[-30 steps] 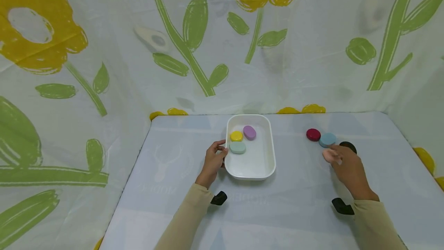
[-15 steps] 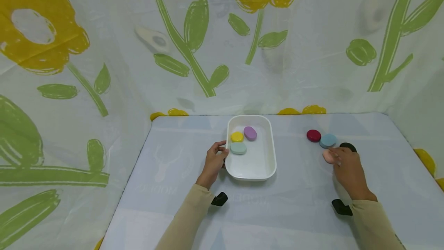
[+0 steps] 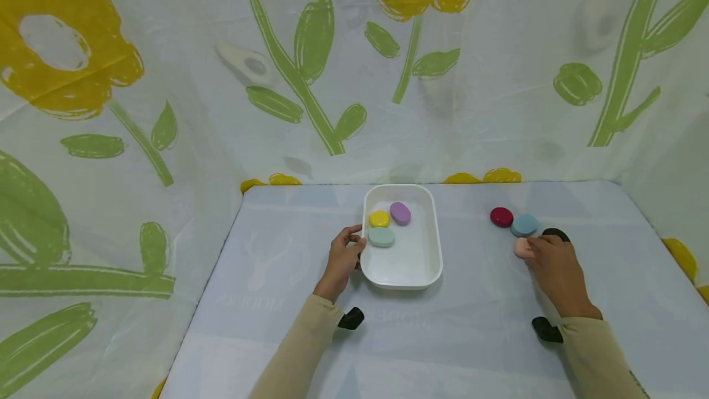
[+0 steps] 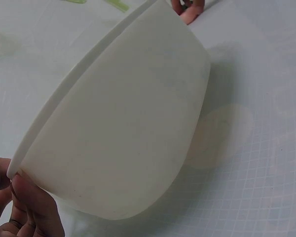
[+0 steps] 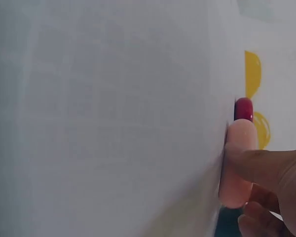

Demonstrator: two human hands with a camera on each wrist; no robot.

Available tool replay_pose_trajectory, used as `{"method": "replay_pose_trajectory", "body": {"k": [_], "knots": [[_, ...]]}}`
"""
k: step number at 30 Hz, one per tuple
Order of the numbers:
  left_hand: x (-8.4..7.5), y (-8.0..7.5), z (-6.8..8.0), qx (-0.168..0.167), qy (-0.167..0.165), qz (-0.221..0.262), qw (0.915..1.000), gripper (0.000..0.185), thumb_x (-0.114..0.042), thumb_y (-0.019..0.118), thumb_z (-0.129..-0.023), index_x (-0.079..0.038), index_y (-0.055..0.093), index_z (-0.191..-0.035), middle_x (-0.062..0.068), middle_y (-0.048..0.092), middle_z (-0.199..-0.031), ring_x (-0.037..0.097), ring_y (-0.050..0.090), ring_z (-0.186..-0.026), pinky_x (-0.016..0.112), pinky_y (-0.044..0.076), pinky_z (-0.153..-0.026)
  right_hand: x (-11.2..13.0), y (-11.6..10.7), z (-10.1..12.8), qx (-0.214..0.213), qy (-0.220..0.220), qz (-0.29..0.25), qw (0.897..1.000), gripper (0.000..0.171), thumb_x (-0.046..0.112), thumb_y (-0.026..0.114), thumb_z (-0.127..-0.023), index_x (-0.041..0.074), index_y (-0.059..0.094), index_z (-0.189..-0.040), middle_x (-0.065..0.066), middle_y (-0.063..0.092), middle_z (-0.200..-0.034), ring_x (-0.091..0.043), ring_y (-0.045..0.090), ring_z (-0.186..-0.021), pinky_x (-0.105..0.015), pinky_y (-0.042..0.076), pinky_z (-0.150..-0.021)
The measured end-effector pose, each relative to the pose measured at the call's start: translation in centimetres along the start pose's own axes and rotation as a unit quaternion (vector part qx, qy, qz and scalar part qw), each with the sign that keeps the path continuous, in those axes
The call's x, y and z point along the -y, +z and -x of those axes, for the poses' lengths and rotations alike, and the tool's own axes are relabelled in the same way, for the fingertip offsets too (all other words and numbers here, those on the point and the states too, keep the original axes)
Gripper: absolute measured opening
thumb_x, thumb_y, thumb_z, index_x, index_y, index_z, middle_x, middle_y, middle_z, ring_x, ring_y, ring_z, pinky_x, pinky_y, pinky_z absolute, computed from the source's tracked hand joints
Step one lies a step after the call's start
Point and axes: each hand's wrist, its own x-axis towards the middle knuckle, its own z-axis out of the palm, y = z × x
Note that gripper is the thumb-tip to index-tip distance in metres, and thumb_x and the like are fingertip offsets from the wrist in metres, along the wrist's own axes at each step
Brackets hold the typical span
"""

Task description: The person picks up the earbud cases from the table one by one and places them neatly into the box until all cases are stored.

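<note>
Left hand (image 3: 340,258): fingers clamp the white rectangular plastic tray (image 3: 407,261) by its rim, presumably for steadiness. Right hand (image 3: 557,273): fingers pinch the pink rounded disc (image 5: 235,186).

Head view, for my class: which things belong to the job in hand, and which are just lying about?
Belonging, it seems:
white tray, held by the left hand
pink piece, touched by the right hand
yellow piece, purple piece and pale green piece, in the tray

Just lying about:
red piece, blue piece and black piece (partly hidden), on the table; being similar, they may belong too
</note>
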Motion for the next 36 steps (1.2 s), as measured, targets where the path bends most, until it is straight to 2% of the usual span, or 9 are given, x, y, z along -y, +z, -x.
{"method": "replay_pose_trajectory", "body": {"k": [4, 11, 14, 21, 23, 25, 29, 32, 36], "knots": [[0.0, -0.1, 0.0, 0.0, -0.001, 0.001, 1.0, 0.039, -0.012, 0.059, -0.109, -0.007, 0.057, -0.147, 0.012, 0.056, -0.115, 0.019, 0.053, -0.068, 0.025, 0.048, -0.054, -0.1, 0.1, -0.1, 0.003, -0.013, 0.01, 1.0, 0.03, -0.017, 0.081, -0.076, -0.018, 0.071, -0.105, -0.034, 0.069, -0.095, -0.051, 0.06, -0.094, -0.067, 0.052, -0.085], [-0.2, -0.1, 0.1, -0.001, -0.002, 0.002, 1.0, 0.039, -0.012, 0.06, -0.109, -0.008, 0.058, -0.148, 0.012, 0.056, -0.115, 0.019, 0.053, -0.067, 0.026, 0.048, -0.053, 0.2, 0.3, -0.1, 0.077, 0.033, 0.003, 0.997, 0.026, -0.012, 0.073, -0.089, -0.023, 0.066, -0.112, -0.038, 0.068, -0.106, -0.055, 0.062, -0.101, -0.068, 0.052, -0.091], [-0.2, 0.0, 0.1, -0.001, -0.003, 0.0, 1.0, 0.039, -0.012, 0.06, -0.109, -0.008, 0.058, -0.147, 0.012, 0.055, -0.115, 0.019, 0.053, -0.067, 0.025, 0.048, -0.053, 0.4, 0.5, -0.2, 0.088, 0.047, 0.0, 0.995, 0.03, -0.009, 0.075, -0.089, -0.023, 0.065, -0.114, -0.039, 0.067, -0.109, -0.055, 0.061, -0.103, -0.069, 0.051, -0.093], [-0.2, 0.0, 0.1, 0.002, -0.003, 0.003, 1.0, 0.039, -0.012, 0.06, -0.109, -0.008, 0.058, -0.147, 0.012, 0.055, -0.114, 0.02, 0.053, -0.068, 0.025, 0.049, -0.053, 1.7, 0.7, -0.7, 0.108, 0.084, -0.055, 0.989, 0.041, -0.003, 0.08, -0.088, -0.02, 0.063, -0.122, -0.039, 0.064, -0.116, -0.055, 0.059, -0.11, -0.069, 0.05, -0.096], [-0.2, 0.0, 0.2, 0.002, -0.002, 0.004, 1.0, 0.039, -0.012, 0.06, -0.109, -0.008, 0.058, -0.147, 0.012, 0.055, -0.114, 0.02, 0.053, -0.067, 0.025, 0.049, -0.053, 2.4, 0.7, -1.0, 0.107, 0.08, -0.068, 0.989, 0.039, -0.004, 0.078, -0.09, -0.018, 0.064, -0.122, -0.035, 0.065, -0.112, -0.051, 0.06, -0.104, -0.065, 0.053, -0.091], [-0.2, 0.1, 0.2, 0.002, -0.001, 0.005, 1.0, 0.039, -0.012, 0.06, -0.109, -0.007, 0.057, -0.147, 0.011, 0.055, -0.114, 0.02, 0.052, -0.067, 0.025, 0.049, -0.053, 3.0, 0.6, -1.2, 0.092, 0.06, -0.075, 0.991, 0.036, -0.006, 0.078, -0.089, -0.017, 0.065, -0.121, -0.03, 0.066, -0.104, -0.044, 0.059, -0.096, -0.052, 0.056, -0.084], [-0.2, 0.2, 0.1, 0.0, -0.004, 0.004, 1.0, 0.039, -0.012, 0.061, -0.108, -0.008, 0.058, -0.147, 0.011, 0.056, -0.113, 0.02, 0.052, -0.067, 0.025, 0.049, -0.052, 4.1, 0.8, -1.9, 0.066, 0.025, -0.08, 0.994, 0.039, -0.011, 0.081, -0.084, -0.015, 0.066, -0.121, -0.024, 0.065, -0.098, -0.035, 0.057, -0.088, -0.039, 0.05, -0.073], [-0.2, 0.2, 0.0, -0.002, -0.005, 0.002, 1.0, 0.039, -0.012, 0.061, -0.108, -0.008, 0.058, -0.147, 0.011, 0.056, -0.113, 0.02, 0.052, -0.068, 0.025, 0.048, -0.053, 5.4, 0.8, -2.7, 0.072, 0.03, -0.093, 0.993, 0.045, -0.009, 0.083, -0.084, -0.014, 0.065, -0.124, -0.03, 0.066, -0.109, -0.041, 0.06, -0.095, -0.05, 0.058, -0.079], [-0.2, 0.2, 0.0, -0.002, -0.007, 0.001, 1.0, 0.039, -0.012, 0.06, -0.109, -0.008, 0.058, -0.147, 0.011, 0.055, -0.113, 0.02, 0.052, -0.068, 0.025, 0.048, -0.053, 7.7, 0.4, -4.0, 0.103, 0.049, -0.119, 0.986, 0.047, -0.006, 0.082, -0.087, -0.013, 0.063, -0.13, -0.032, 0.065, -0.121, -0.047, 0.06, -0.109, -0.065, 0.057, -0.09]]}}
